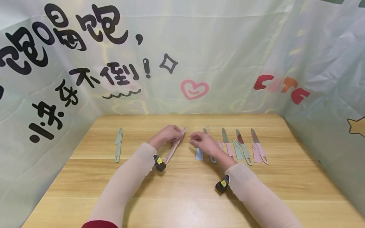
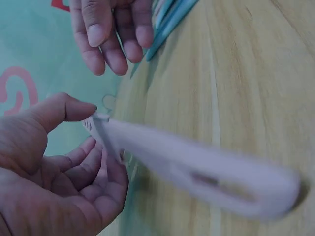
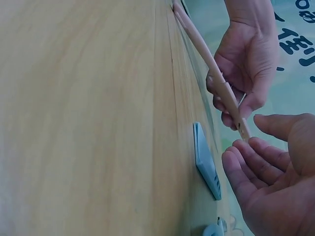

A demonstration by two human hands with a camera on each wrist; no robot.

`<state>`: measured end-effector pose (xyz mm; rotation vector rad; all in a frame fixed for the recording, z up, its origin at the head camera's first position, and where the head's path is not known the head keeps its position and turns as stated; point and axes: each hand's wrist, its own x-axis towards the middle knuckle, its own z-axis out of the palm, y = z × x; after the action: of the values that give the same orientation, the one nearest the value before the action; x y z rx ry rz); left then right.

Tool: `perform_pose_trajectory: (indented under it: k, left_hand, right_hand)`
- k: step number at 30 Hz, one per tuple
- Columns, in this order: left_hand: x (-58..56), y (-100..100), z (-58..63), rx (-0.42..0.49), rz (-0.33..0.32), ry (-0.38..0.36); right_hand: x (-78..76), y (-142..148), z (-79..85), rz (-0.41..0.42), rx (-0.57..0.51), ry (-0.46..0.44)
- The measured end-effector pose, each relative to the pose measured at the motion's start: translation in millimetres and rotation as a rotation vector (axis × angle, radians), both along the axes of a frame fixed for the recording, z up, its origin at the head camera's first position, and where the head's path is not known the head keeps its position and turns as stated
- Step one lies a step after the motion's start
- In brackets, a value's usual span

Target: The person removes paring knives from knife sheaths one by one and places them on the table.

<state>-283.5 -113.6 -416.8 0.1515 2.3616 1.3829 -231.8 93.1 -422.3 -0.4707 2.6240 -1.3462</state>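
My left hand point(image 1: 169, 133) pinches a pink knife point(image 2: 206, 169) by its pink sheath point(image 3: 227, 96), thumb on one side and fingers on the other. The blade is covered, and the slotted handle points back toward me. My right hand point(image 1: 206, 143) is held just right of the sheath's tip, fingers loosely bent and thumb apart, with nothing in it. Below that hand lie a blue sheath point(image 3: 205, 162) and a bare knife with a blue handle point(image 1: 213, 159), partly hidden by the hand in the head view.
A green knife in its sheath point(image 1: 118, 145) lies alone at the left. To the right lie bare knives beside their sheaths: a pink knife point(image 1: 226, 136), a green knife point(image 1: 246, 153) and another pink knife point(image 1: 262, 152). A printed cloth point(image 1: 233, 57) hangs behind the wooden table point(image 1: 182, 196).
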Motion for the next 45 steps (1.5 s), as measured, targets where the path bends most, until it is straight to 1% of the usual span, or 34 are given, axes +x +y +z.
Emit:
perform_pose_trajectory:
  k: [4, 8, 13, 18, 24, 29, 32, 35, 38, 45]
  left_hand:
    - [0.8, -1.8, -1.0, 0.156, 0.027, -0.095]
    - [2.7, -3.7, -1.6, 0.278, 0.032, -0.152]
    - [4.1, -6.4, -2.0, 0.384, 0.044, -0.213]
    - [6.2, -9.0, -2.5, 0.468, 0.073, -0.253]
    - [6.4, -11.1, -6.6, 0.565, 0.097, -0.272]
    - [6.5, -12.1, -10.2, 0.668, 0.124, -0.299]
    - [6.6, -12.8, -11.6, 0.723, 0.149, -0.304]
    - [7.7, -13.5, -12.2, 0.759, 0.185, -0.295]
    - [9.3, -15.1, -12.7, 0.798, 0.218, -0.288]
    - [14.1, -20.9, -16.3, 0.861, 0.251, -0.287]
  right_hand:
    - [0.3, -1.7, -1.1, 0.01, -0.059, -0.053]
    - [1.3, -3.1, -2.5, 0.034, -0.128, -0.098]
    - [3.2, -5.1, -4.7, 0.061, -0.178, -0.147]
    - [5.8, -7.3, -8.2, 0.088, -0.169, -0.179]
    - [9.6, -11.9, -9.5, 0.089, -0.158, -0.177]
    - [10.9, -15.8, -10.3, 0.106, -0.2, -0.193]
    - [11.4, -17.4, -9.9, 0.101, -0.194, -0.198]
    - [12.0, -18.0, -9.1, 0.091, -0.178, -0.205]
    - [12.3, -18.3, -8.8, 0.095, -0.202, -0.22]
    - [11.3, -19.4, -7.5, 0.063, -0.215, -0.215]
